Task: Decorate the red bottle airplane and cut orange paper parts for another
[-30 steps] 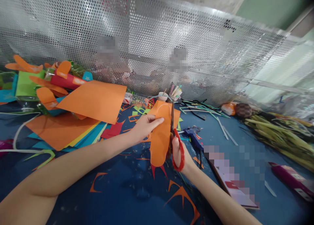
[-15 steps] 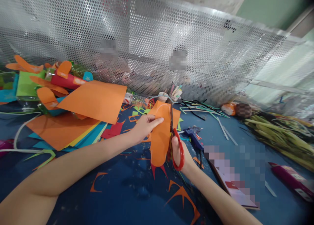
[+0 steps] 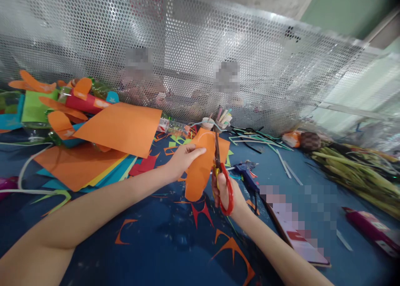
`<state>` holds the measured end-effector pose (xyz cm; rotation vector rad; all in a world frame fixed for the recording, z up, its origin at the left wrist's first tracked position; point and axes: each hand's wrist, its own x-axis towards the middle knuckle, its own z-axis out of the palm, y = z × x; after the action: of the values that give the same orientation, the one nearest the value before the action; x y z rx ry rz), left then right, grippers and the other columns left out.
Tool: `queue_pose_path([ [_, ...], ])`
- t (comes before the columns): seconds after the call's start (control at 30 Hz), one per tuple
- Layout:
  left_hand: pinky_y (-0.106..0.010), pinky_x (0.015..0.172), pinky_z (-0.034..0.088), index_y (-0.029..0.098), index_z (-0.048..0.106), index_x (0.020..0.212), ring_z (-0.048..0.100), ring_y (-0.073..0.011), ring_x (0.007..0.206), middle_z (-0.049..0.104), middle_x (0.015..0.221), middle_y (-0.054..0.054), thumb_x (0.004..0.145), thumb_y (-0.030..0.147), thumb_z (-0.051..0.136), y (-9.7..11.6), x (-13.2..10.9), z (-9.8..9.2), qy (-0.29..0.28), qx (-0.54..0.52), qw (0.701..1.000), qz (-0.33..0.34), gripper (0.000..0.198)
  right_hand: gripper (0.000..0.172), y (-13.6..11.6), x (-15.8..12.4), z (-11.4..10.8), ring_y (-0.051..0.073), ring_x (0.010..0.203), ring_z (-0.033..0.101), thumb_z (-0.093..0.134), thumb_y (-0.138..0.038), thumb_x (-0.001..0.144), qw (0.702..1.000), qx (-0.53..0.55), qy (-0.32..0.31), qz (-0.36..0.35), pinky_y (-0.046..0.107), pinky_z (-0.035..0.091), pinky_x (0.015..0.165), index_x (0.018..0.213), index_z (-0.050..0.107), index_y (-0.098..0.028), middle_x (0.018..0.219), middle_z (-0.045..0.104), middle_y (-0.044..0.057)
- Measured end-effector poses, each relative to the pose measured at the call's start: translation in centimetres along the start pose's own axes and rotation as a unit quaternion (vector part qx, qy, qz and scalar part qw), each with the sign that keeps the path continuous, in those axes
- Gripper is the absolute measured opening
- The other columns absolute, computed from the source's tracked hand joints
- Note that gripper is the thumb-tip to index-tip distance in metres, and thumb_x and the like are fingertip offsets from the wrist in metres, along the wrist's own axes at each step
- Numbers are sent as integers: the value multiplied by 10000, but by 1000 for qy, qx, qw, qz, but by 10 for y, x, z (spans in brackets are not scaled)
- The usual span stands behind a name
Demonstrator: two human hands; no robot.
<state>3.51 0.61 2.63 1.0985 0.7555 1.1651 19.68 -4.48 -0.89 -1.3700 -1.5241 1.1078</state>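
Note:
Between my hands is an orange paper piece (image 3: 200,169), long with a rounded lower end and a pale drawn curve near its top. My left hand (image 3: 184,159) pinches its left edge, thumb on top. In my right hand (image 3: 229,192) are scissors (image 3: 225,186) with red and yellow handles, fingers through the loops. Their blades point away from me along the paper's right edge. Whether the blades are closed on the paper is hard to tell. Beneath the paper's lower end lies a red paper scrap (image 3: 201,214).
Orange sheets (image 3: 123,128) and coloured paper lie left, beside paper-wrapped bottles (image 3: 84,100). A blue glue gun (image 3: 246,175) rests right of the scissors. Orange offcuts (image 3: 237,252) are in front. Dried husks (image 3: 356,175) lie far right. A perforated metal screen (image 3: 193,40) stands behind.
The orange paper's lower end has swung left and up, baring more of the red scrap. The scissors have shifted slightly left, their blades a little apart from before in angle.

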Motion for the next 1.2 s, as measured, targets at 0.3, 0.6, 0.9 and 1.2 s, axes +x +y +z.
queue_pose_path([
  [0.3, -216, 461, 405, 145, 656, 667, 564, -105, 482, 632, 587, -4, 746, 291, 644, 8, 1, -3, 36, 55, 998, 14, 166, 567, -8, -2, 0, 83, 267, 385, 345, -793, 723, 1000, -22, 1, -1, 229, 367, 269, 671, 370, -229, 472, 349, -85],
  [0.6, -228, 440, 381, 140, 674, 662, 540, -110, 461, 638, 594, -41, 732, 291, 647, 23, 13, -22, 20, 148, 989, -2, 169, 555, -6, -2, 0, 80, 274, 368, 360, -779, 740, 1000, -21, 4, -4, 232, 375, 264, 677, 382, -228, 465, 349, -86],
  [0.9, -281, 563, 449, 172, 663, 840, 615, -178, 638, 663, 704, -50, 780, 391, 612, 29, 30, -57, -74, 321, 940, 92, 232, 488, -6, -3, 1, 76, 257, 382, 396, -707, 777, 1000, -14, -13, 20, 213, 373, 252, 688, 372, -228, 455, 360, -95],
  [1.2, -266, 557, 390, 173, 555, 631, 502, -126, 516, 554, 553, -22, 886, 464, 430, 25, 6, -23, 6, 512, 839, 184, 407, 472, -8, -3, 5, 102, 248, 418, 409, -689, 774, 998, -25, -20, 55, 222, 358, 239, 668, 381, -230, 437, 378, -86],
])
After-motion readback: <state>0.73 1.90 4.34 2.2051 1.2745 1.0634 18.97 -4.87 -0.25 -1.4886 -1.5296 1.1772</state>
